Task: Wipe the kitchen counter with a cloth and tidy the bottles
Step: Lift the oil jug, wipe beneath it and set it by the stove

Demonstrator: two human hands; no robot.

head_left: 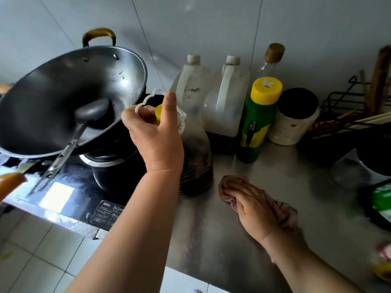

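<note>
Left hand [155, 136] gripped white plastic carry-loop of clear jug [195, 157], fingers curled through loop, thumb up beside yellow cap; dark liquid filled jug's ribbed lower part. Jug stood at worktop [275, 176] left edge, beside stove. Right hand [257, 210] pressed crumpled pinkish cloth [230, 187] flat on brushed-steel worktop near front edge, fingers together, bunching fabric. Two translucent white jugs [211, 98] and green squeeze bottle [257, 121] stood along back edge. Round metal wok [69, 98] sat tilted on stove.

**Dim kitchen, soft focus, bent edges**

I see muted, cool light with deep shadow at the right edge. The hob [63, 195] mirrors a bright white patch of glare. The whole frame looks soft; the wok [63, 98] and walls bow from wide-angle distortion, and corners smear.
</note>
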